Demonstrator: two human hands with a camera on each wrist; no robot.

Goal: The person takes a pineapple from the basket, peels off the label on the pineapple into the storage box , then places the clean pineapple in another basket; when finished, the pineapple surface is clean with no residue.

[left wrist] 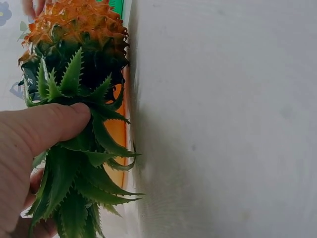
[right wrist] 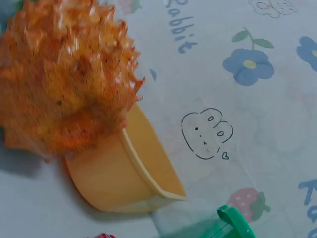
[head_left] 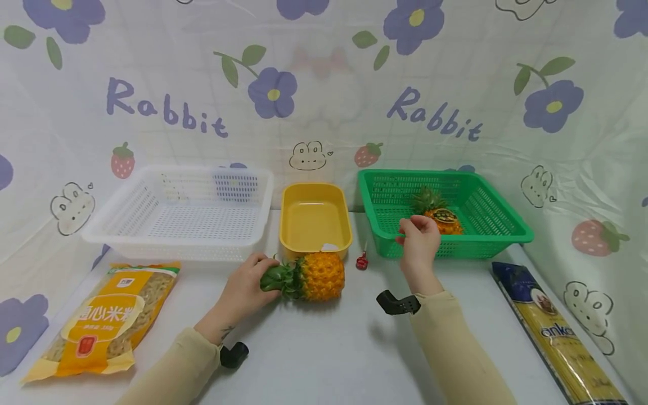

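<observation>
A small orange pineapple (head_left: 323, 277) with a green leafy crown lies on its side over the white table, in front of the yellow tub. My left hand (head_left: 249, 284) grips it by the crown; the left wrist view has the thumb (left wrist: 59, 121) lying across the spiky leaves (left wrist: 74, 173). The spiny orange body (right wrist: 64, 84) looms large in the right wrist view. Over the front rim of the green basket (head_left: 486, 245) is my right hand (head_left: 422, 239), fingers loosely bent with nothing seen in them. Behind it sits another pineapple (head_left: 448, 223) with a label, partly hidden by the hand.
A white basket (head_left: 174, 247) stands at the back left, beside the yellow tub (head_left: 315, 216). A small red item (head_left: 361, 261) lies between tub and green basket. A bag of pasta (head_left: 108, 320) rests at the left, a long spaghetti pack (head_left: 557, 332) at the right.
</observation>
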